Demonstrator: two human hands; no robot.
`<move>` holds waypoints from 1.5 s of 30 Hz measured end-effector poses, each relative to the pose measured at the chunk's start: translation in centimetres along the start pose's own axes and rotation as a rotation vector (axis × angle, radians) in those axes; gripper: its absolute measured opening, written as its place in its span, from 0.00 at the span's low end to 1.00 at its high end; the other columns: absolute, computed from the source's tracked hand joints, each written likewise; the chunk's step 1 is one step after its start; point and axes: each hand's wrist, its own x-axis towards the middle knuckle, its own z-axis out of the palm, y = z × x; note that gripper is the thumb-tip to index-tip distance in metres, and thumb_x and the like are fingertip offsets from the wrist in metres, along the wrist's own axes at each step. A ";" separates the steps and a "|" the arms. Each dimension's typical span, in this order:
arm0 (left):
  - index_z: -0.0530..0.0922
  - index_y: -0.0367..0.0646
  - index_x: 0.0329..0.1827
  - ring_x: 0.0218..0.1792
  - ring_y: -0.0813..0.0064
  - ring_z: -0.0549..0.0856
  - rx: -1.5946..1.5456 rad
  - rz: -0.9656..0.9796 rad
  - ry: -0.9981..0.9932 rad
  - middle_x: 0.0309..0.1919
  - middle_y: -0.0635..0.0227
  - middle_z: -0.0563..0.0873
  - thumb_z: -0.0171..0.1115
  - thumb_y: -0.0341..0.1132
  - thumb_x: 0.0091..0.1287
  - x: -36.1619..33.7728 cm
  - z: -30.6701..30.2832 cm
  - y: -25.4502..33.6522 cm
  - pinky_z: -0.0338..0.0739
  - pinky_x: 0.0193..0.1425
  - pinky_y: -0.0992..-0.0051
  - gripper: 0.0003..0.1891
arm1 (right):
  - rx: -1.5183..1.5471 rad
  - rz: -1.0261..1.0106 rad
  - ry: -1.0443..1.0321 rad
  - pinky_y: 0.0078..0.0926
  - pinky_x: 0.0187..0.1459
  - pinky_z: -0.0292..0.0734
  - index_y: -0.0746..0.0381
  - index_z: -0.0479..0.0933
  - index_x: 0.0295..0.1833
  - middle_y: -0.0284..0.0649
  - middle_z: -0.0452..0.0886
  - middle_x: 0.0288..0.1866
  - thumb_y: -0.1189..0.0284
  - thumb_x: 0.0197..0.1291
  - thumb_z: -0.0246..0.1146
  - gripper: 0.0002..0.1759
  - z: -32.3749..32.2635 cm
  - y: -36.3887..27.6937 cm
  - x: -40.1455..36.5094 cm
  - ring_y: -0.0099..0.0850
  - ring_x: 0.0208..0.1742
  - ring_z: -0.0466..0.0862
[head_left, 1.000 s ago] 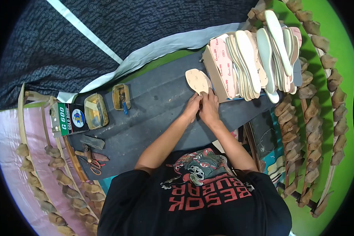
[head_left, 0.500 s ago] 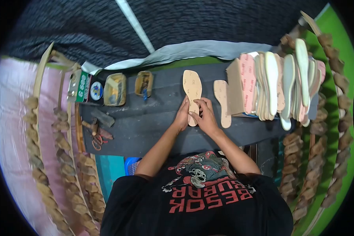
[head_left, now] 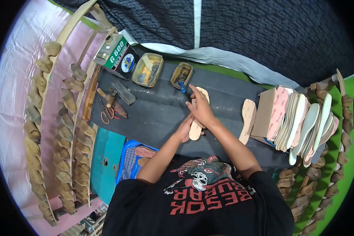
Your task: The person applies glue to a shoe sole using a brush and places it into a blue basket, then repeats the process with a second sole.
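A tan shoe insole (head_left: 195,131) lies tilted in my left hand (head_left: 184,129), whose fingers close around its lower part from below. My right hand (head_left: 202,110) is over the upper part of the insole, fingers stretched and apart, pointing up and left. Just beyond those fingertips, a blue handle (head_left: 182,87) sticks out of a small yellowish tub (head_left: 176,83) with dark, crusted insides. A second tan insole (head_left: 247,118) rests on the black table to the right, apart from both hands.
A cardboard box (head_left: 262,114) packed with many insoles (head_left: 299,122) stands at the right. At the left are a G 600 can (head_left: 118,55), a larger tub (head_left: 139,80), scissors (head_left: 105,115) and a hammer (head_left: 104,94). Racks of shoe lasts (head_left: 69,100) flank the table; a blue basket (head_left: 124,169) sits below.
My right hand has left its pinch on the insole's edge and stretched up-left toward the blue handle. The insole has tilted in my left hand. The camera view has turned left.
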 end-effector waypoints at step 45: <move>0.61 0.57 0.81 0.45 0.68 0.88 -0.057 -0.066 -0.188 0.60 0.60 0.86 0.47 0.54 0.85 -3.1 -5.7 4.9 0.88 0.44 0.63 0.26 | 0.006 -0.021 0.232 0.39 0.58 0.82 0.64 0.83 0.58 0.49 0.88 0.55 0.71 0.70 0.68 0.15 2.1 -1.1 3.7 0.48 0.56 0.88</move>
